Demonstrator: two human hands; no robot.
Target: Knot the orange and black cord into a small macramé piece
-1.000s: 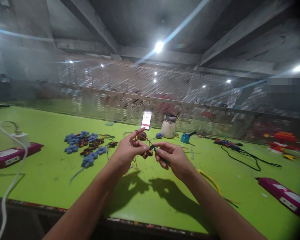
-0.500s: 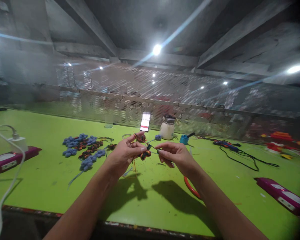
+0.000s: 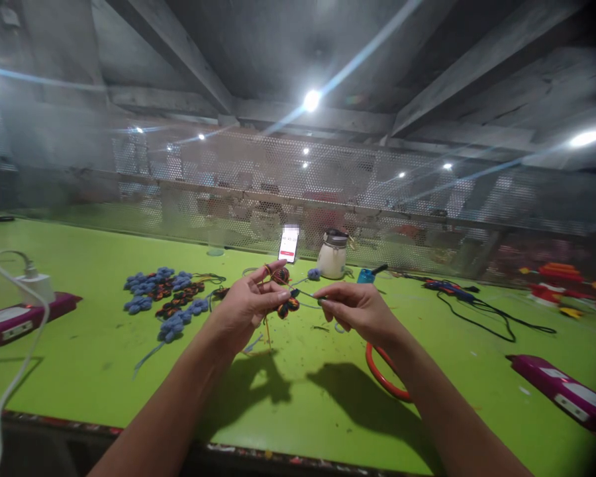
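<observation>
My left hand (image 3: 251, 298) pinches a small crocheted flower (image 3: 288, 307) in black and orange yarn between thumb and fingers. Yarn of the same mix loops over its raised index finger, and loose ends hang below. Facing it, my right hand (image 3: 357, 306) is closed on a thin crochet hook (image 3: 308, 295), whose tip reaches the top of the flower. Most of the hook's handle is hidden by the fingers. On the table to the left lie several finished-looking blue flowers (image 3: 171, 326) and black-orange flowers (image 3: 169, 308). Behind the left fingertips sits a ball of multicoloured yarn (image 3: 281, 275).
A lit phone (image 3: 289, 244) leans upright at the back beside a white jar (image 3: 332, 257). Purple power strips (image 3: 561, 391) lie at both sides. A red ring-shaped handle (image 3: 385, 374) is under my right forearm; a blue corded tool (image 3: 449, 289) lies further right.
My right hand has shifted slightly right, drawing the hook back from the flower, so the gap between the hands is a little wider. My left hand stays nearly still.
</observation>
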